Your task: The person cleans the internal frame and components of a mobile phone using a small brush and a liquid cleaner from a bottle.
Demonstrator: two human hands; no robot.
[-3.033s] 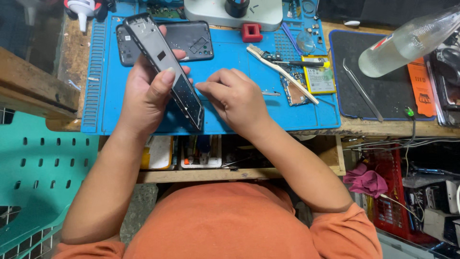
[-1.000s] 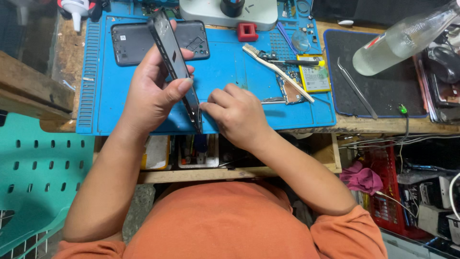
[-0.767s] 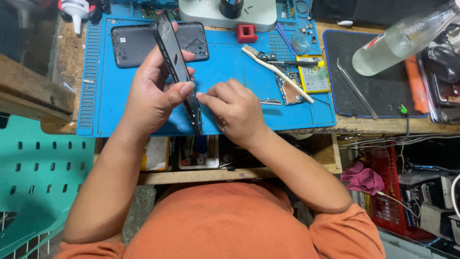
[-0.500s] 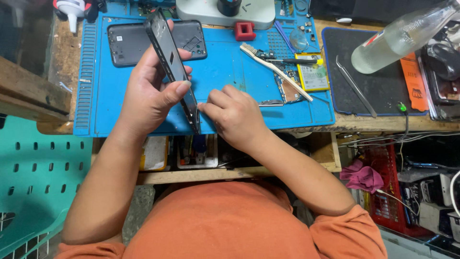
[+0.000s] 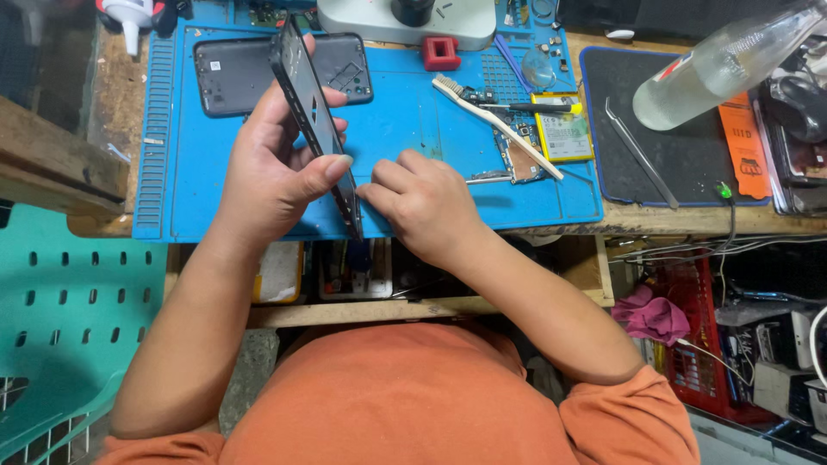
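My left hand [image 5: 274, 168] grips a black phone frame [image 5: 312, 112], held on edge and tilted above the blue work mat [image 5: 413, 120]. The thumb presses its near side. My right hand [image 5: 422, 202] has its fingers curled and its fingertips touch the frame's lower end. Whether it holds a small tool is hidden. A dark phone back cover [image 5: 237, 73] lies flat on the mat behind the frame.
On the mat lie a white toothbrush [image 5: 495, 125], a circuit board [image 5: 521, 155] and a yellow-edged battery [image 5: 564, 133]. Metal tweezers [image 5: 637, 159] rest on a black mat at the right, beside a clear bottle [image 5: 724, 60]. A teal crate [image 5: 60, 327] stands at the left.
The phone frame has turned from nearly face-up three seconds ago to edge-on. My right hand has stayed at its lower end; the view has shifted slightly.
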